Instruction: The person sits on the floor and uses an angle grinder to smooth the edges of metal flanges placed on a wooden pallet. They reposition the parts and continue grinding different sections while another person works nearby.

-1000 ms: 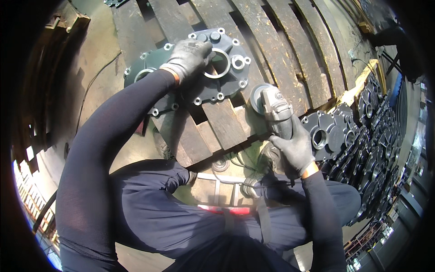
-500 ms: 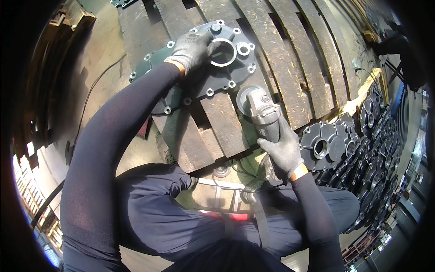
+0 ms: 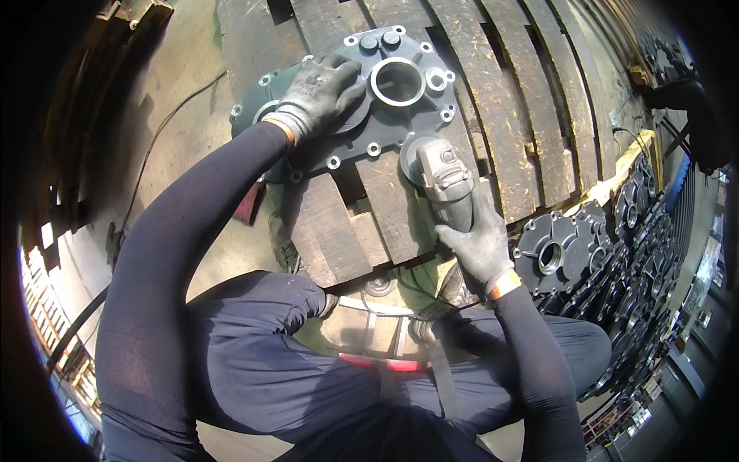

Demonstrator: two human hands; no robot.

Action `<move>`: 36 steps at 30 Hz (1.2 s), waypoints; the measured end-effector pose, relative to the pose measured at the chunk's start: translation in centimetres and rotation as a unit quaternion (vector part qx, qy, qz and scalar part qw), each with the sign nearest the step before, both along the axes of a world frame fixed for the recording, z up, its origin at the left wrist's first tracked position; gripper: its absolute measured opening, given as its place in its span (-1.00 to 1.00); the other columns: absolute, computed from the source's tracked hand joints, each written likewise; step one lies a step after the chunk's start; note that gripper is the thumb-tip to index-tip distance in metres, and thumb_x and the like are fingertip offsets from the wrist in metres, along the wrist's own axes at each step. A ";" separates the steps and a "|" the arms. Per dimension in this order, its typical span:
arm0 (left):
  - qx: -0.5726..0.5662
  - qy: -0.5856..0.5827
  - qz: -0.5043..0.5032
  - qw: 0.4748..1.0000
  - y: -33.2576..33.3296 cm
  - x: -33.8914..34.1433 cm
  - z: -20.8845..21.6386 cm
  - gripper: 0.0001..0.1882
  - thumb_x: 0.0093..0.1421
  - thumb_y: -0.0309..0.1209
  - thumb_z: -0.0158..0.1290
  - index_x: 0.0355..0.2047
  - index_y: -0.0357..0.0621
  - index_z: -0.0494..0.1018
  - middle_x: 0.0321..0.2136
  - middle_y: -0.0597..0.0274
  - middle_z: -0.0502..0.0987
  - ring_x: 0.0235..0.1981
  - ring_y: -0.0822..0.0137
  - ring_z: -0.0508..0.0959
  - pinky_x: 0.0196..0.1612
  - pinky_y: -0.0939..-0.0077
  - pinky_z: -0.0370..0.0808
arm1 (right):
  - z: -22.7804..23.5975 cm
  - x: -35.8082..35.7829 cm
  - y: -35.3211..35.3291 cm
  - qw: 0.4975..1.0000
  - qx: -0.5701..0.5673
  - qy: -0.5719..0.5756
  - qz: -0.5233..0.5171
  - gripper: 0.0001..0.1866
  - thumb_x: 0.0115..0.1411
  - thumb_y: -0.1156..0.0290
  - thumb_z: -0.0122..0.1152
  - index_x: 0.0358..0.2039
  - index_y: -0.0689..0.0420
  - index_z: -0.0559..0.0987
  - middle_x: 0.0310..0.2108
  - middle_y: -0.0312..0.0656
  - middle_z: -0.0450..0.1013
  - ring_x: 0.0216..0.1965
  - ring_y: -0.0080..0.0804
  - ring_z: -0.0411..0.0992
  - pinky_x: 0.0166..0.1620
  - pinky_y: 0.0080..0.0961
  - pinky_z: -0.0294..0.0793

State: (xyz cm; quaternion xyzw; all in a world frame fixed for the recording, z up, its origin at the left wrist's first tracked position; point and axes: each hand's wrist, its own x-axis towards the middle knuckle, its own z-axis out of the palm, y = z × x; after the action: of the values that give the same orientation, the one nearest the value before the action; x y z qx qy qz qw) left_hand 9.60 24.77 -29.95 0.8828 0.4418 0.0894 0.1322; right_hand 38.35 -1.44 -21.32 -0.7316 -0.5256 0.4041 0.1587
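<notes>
A dark grey cast-metal housing cover [image 3: 408, 123], with a large bright-rimmed bore and bolt bosses round its edge, lies on a wooden pallet [image 3: 508, 162] in front of me. My gloved left hand [image 3: 317, 91] rests on the cover left of the bore, fingers bent and thumb towards the bore; its grip underneath is partly hidden. Wrapped round the body of an angle grinder [image 3: 446, 181] is my gloved right hand [image 3: 481, 246]. The grinder's disc [image 3: 416, 158] sits close to the cover's lower right edge. I cannot tell whether the disc touches it or spins.
Several similar black covers [image 3: 550, 250] stand packed in rows at the right. Gaps run between the pallet boards. A thin cable [image 3: 165, 127] lies on the floor at the left, and stacked wooden pallets [image 3: 135, 46] stand farther left. A red piece [image 3: 248, 204] lies under the pallet's edge.
My left hand has slid left on the cover, away from the bore, and its thumb has left the rim. The grinder stays in my right hand, slightly closer to the cover. The view has shifted a little.
</notes>
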 end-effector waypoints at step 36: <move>-0.050 0.013 0.016 0.999 2.3 6.8 0.9 -0.49 0.39 -0.31 0.22 0.34 0.20 0.60 0.08 -0.11 0.74 0.12 -0.18 0.73 0.22 -0.05 0.64 | 1.2 0.3 0.4 1.000 -0.019 -0.012 0.008 0.01 0.05 0.24 0.59 0.52 0.09 0.39 0.15 0.23 0.64 0.19 0.28 0.62 0.25 0.01 0.62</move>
State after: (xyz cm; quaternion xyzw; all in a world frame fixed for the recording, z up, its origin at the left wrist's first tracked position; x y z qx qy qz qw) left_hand 16.40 27.04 -29.06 0.8691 0.4613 0.0575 0.1693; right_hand 38.65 -1.06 -20.14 -0.7354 -0.5255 0.4059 0.1352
